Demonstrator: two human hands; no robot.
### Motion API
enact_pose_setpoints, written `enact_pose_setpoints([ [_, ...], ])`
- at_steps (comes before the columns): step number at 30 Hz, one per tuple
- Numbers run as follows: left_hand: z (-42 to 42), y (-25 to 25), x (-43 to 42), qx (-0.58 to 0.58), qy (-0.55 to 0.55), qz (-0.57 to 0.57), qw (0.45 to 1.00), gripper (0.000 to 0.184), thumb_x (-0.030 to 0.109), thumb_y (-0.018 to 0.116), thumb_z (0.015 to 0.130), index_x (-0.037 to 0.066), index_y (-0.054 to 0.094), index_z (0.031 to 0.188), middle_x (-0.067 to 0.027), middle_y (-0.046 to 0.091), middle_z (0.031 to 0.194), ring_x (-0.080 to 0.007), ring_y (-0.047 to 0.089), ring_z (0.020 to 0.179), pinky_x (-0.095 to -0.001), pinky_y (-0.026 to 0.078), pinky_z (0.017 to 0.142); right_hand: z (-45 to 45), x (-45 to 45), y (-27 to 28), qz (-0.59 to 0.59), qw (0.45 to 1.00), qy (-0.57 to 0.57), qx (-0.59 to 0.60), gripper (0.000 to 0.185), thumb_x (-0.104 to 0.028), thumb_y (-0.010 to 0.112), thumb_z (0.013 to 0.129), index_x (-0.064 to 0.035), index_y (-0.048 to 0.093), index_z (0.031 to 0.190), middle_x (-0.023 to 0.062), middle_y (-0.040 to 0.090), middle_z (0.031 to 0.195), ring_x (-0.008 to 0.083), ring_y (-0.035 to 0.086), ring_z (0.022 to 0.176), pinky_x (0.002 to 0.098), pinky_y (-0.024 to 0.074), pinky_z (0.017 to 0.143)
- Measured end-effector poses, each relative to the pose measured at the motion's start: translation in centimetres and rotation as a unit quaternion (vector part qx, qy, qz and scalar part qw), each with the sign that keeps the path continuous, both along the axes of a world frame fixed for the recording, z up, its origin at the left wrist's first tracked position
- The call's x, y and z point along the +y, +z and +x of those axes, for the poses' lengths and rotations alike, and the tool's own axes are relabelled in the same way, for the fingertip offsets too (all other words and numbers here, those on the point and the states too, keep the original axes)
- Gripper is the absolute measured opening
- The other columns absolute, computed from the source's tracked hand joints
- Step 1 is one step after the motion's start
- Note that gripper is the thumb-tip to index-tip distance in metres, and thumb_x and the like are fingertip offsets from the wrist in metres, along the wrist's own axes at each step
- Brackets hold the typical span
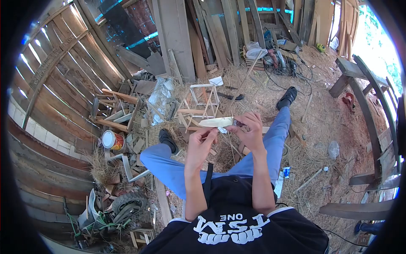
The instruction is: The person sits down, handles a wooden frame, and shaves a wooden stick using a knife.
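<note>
My right hand (pixel 249 129) is closed around the handle end of a knife (pixel 216 122), whose broad pale blade points left. Just below the blade, near its tip, my left hand (pixel 202 146) has its fingers pinched together; what they hold, if anything, I cannot make out. A small white and bluish scrap (pixel 222 130) shows under the blade between the two hands. Beyond them on the ground stands a small frame of light wooden sticks (pixel 204 98), with a white piece of paper or card (pixel 216 81) at its top.
Boards (pixel 173 38) lean on the back wall. Power tools with cords (pixel 277 59) lie at the back right. At left are a paint can (pixel 112 139), wooden frames (pixel 116 109) and a wheel (pixel 129 206). A wooden bench-like structure (pixel 366 95) stands on the right.
</note>
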State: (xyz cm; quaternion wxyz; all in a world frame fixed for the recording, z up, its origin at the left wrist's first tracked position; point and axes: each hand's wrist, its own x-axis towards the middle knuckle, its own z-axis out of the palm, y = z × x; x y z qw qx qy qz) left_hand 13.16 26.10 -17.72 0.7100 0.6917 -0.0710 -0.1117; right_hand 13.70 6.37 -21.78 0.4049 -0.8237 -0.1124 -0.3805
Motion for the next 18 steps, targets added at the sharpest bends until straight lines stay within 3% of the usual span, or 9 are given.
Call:
enact_pose_setpoints([
  [9,-0.6,0.6,-0.4,-0.011,0.006,-0.011,1.000,0.023,0.016,0.062,0.099,-0.001,0.069,0.113,0.0032,0.058,0.075,-0.0044,0.049,0.069,-0.0221,0.037,0.061,0.1,1.3,0.8,-0.035,0.994,-0.060,-0.085,0.039,-0.032,0.087,0.061,-0.0065,0.071,0.086,0.0017,0.061,0.071,0.0213,0.057,0.071,0.0343,0.0382,0.073],
  [18,0.2,-1.3,-0.1,-0.034,-0.004,-0.013,0.999,0.028,0.015,0.062,0.099,-0.005,0.066,0.118,0.0027,0.057,0.076,-0.0048,0.049,0.070,-0.0212,0.040,0.062,0.1,0.4,-0.1,-0.054,0.993,-0.079,-0.070,0.037,-0.033,0.087,0.061,-0.0095,0.070,0.085,0.0012,0.062,0.073,0.0218,0.059,0.073,0.0349,0.0407,0.076],
])
